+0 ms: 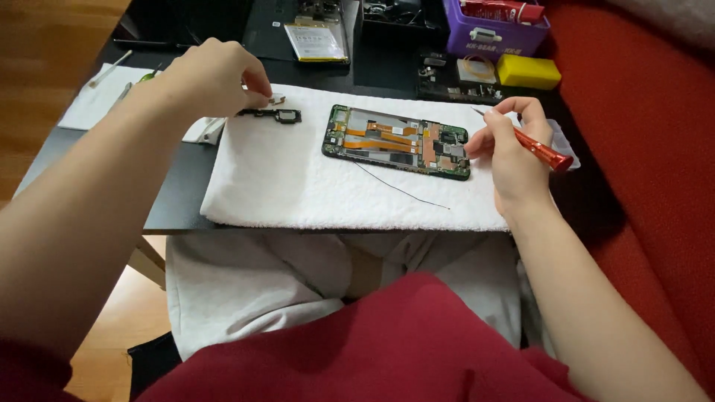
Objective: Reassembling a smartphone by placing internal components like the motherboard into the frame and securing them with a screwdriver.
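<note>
From the head camera, an opened phone (pixel 396 141) lies flat in the middle of a white towel (pixel 283 186) on a dark table (pixel 175 193). Its back is off, so you can see green boards and orange ribbon strips inside.

The right hand (pixel 510 145) is just beside the phone's right end. Its fingers are closed around a red screwdriver (pixel 540 149), held like a pencil.

The left hand (pixel 212 78) is over the towel's top left corner. Its fingertips are pinched together on a tiny part (pixel 277 98), too small to make out. A small black piece (pixel 275 115) lies just under that hand, and a thin black wire (pixel 402 190) lies loose on the towel below the phone.

The phone looks light and stiff, but its insides look easy to break. I think it is best held by its outer edges, not by the orange strips. The tiny part looks easy to drop, so a gentle pinch suits it.

A purple box (pixel 491 33) and a yellow block (pixel 527 71) sit at the back.
</note>
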